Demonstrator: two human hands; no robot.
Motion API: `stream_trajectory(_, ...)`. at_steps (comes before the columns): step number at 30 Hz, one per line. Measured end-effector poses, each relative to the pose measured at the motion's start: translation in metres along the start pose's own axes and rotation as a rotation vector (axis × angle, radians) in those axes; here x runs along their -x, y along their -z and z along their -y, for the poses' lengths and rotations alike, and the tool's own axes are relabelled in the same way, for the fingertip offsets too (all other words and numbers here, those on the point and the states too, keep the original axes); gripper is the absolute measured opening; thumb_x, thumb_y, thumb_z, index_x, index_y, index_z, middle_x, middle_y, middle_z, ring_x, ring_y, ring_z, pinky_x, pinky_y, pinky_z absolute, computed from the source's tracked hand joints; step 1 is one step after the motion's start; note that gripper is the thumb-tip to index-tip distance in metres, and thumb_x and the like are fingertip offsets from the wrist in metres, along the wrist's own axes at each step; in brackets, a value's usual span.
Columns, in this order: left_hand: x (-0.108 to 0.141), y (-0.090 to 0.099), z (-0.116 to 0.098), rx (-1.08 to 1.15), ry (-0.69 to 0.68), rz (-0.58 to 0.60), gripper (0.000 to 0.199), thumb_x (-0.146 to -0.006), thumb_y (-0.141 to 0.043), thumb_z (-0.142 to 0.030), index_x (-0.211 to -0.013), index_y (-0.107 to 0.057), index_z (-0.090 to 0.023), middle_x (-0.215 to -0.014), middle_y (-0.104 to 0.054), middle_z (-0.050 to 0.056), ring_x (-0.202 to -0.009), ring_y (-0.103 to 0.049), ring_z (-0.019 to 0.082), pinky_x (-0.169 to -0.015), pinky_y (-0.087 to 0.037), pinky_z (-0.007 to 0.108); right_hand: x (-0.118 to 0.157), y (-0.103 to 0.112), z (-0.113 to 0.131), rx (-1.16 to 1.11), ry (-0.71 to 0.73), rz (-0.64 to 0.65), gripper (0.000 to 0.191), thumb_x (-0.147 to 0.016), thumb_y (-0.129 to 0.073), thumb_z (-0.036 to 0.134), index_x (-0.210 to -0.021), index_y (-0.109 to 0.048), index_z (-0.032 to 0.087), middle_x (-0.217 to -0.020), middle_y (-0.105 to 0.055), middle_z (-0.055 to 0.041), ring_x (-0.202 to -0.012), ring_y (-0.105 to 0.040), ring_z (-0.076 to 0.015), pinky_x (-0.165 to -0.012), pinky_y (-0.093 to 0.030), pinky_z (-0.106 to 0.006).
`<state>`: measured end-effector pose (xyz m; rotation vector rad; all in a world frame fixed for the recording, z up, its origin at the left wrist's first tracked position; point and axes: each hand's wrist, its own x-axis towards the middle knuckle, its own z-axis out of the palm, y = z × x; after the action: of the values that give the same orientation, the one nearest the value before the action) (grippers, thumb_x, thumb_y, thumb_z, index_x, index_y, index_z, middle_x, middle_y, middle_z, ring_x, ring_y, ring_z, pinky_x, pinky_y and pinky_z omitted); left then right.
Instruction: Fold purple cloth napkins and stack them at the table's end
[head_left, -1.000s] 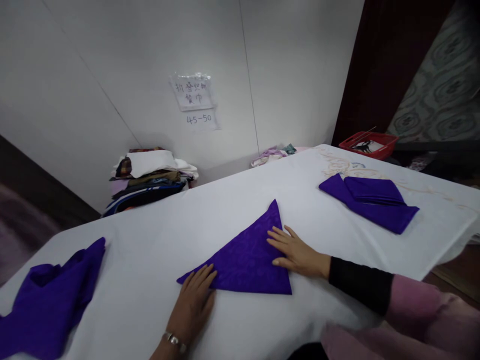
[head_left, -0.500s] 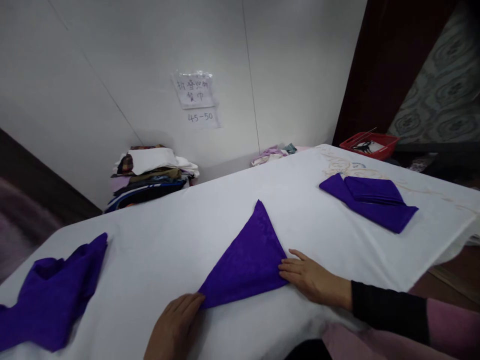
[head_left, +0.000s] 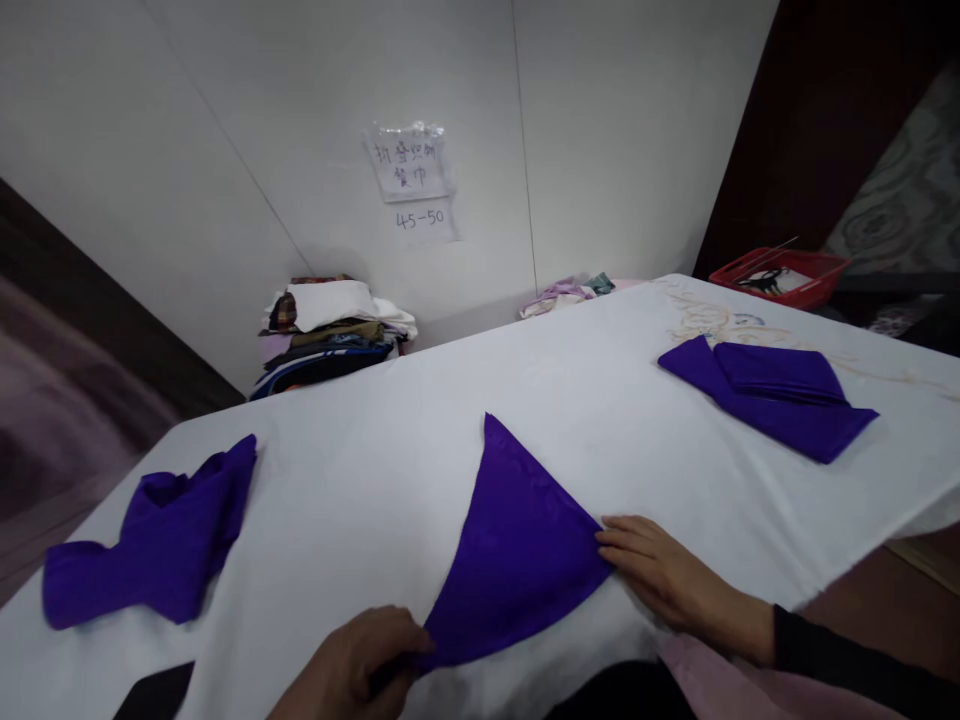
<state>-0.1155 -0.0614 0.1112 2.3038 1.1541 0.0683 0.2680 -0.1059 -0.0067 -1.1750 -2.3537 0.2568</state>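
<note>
A purple cloth napkin [head_left: 517, 560], folded into a triangle, lies on the white-covered table before me with its point away from me. My left hand [head_left: 367, 645] pinches its near left corner between thumb and fingers. At the right corner, the fingers of my right hand [head_left: 667, 575] close over the edge, thumb hidden beneath. The napkin's near edge bows slightly between both hands. To the left rests a crumpled purple cloth [head_left: 161, 545]. Farther off on the right is a flat, folded purple cloth [head_left: 780, 390].
Stacked clothes [head_left: 330, 335] stand by the wall beyond the table's back edge, near a smaller cloth pile [head_left: 566, 295]. A red basket [head_left: 814, 290] with scissors sits at the far right. Handwritten paper [head_left: 412, 180] hangs on the wall. A dark object [head_left: 157, 690] shows at the lower left.
The triangle has turned, its far point shifting left and its left corner coming nearer to me. Both hands have moved with its corners. The view has shifted left.
</note>
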Motion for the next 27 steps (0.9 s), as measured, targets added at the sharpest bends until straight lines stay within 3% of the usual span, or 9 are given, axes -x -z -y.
stream_trajectory(4, -0.004, -0.003, -0.004, 0.000, 0.123, 0.082, 0.026, -0.069, -0.044, -0.012, -0.077, -0.064, -0.027, -0.076, -0.066, -0.004, -0.073, -0.060, 0.014, -0.068, -0.046, 0.023, -0.022, 0.020, 0.011, -0.038, -0.056, 0.033, 0.050, -0.092, -0.042, 0.025, -0.140, -0.031, 0.026, -0.140, -0.041, -0.0069, -0.134, -0.026, -0.0230, -0.109, -0.024, -0.050)
stream_trajectory(8, -0.002, -0.009, -0.007, -0.005, 0.174, 0.113, 0.026, -0.068, -0.045, -0.013, -0.077, -0.065, -0.026, -0.077, -0.067, -0.004, -0.074, -0.060, 0.014, -0.068, -0.045, 0.024, -0.071, 0.029, 0.024, -0.079, -0.046, 0.136, 0.063, -0.091, -0.044, 0.043, -0.145, -0.019, 0.021, -0.150, -0.020, -0.0092, -0.138, -0.012, -0.0249, -0.112, -0.017, -0.048)
stream_trajectory(11, 0.001, -0.009, -0.013, -0.017, 0.190, 0.127, 0.026, -0.068, -0.044, -0.012, -0.076, -0.064, -0.026, -0.078, -0.067, -0.004, -0.075, -0.061, 0.014, -0.069, -0.045, 0.024, -0.109, 0.017, 0.031, -0.172, -0.017, 0.180, 0.072, -0.089, -0.041, 0.051, -0.146, -0.012, 0.016, -0.152, -0.005, -0.0108, -0.139, -0.003, -0.0241, -0.112, -0.016, -0.044)
stream_trajectory(14, 0.003, -0.009, -0.017, -0.008, 0.179, 0.154, 0.028, -0.069, -0.044, -0.010, -0.077, -0.065, -0.027, -0.080, -0.067, -0.004, -0.076, -0.061, 0.013, -0.071, -0.045, 0.024, -0.134, -0.006, 0.030, -0.234, -0.076, 0.232, 0.079, -0.088, -0.038, 0.056, -0.146, -0.009, 0.011, -0.151, 0.000, -0.0140, -0.138, 0.001, -0.0248, -0.112, -0.016, -0.042)
stream_trajectory(18, 0.002, -0.007, -0.020, -0.030, 0.145, 0.151, 0.029, -0.070, -0.045, -0.009, -0.077, -0.065, -0.028, -0.078, -0.066, -0.005, -0.074, -0.060, 0.013, -0.069, -0.045, 0.023, -0.140, -0.036, 0.020, -0.146, -0.181, 0.341, 0.083, -0.085, -0.038, 0.062, -0.143, -0.021, 0.005, -0.149, -0.012, -0.0200, -0.138, -0.004, -0.0297, -0.112, -0.011, -0.047)
stream_trajectory(21, -0.004, 0.003, -0.023, -0.049, 0.083, 0.122, 0.026, -0.073, -0.046, -0.011, -0.078, -0.065, -0.029, -0.078, -0.066, -0.005, -0.074, -0.060, 0.013, -0.068, -0.045, 0.023, -0.135, -0.047, 0.014, -0.085, -0.165, 0.335, 0.082, -0.085, -0.037, 0.062, -0.142, -0.025, 0.004, -0.149, -0.014, -0.0205, -0.138, -0.006, -0.0300, -0.112, -0.007, -0.047)
stream_trajectory(27, -0.048, 0.045, -0.033, -0.111, -0.135, -0.074, 0.022, -0.081, -0.045, -0.018, -0.086, -0.064, -0.028, -0.078, -0.065, -0.003, -0.076, -0.059, 0.013, -0.072, -0.046, 0.027, -0.137, -0.033, 0.014, -0.255, -0.188, 0.330, 0.080, -0.084, -0.041, 0.061, -0.141, -0.029, 0.007, -0.149, -0.017, -0.0180, -0.138, -0.009, -0.0283, -0.112, -0.009, -0.046)
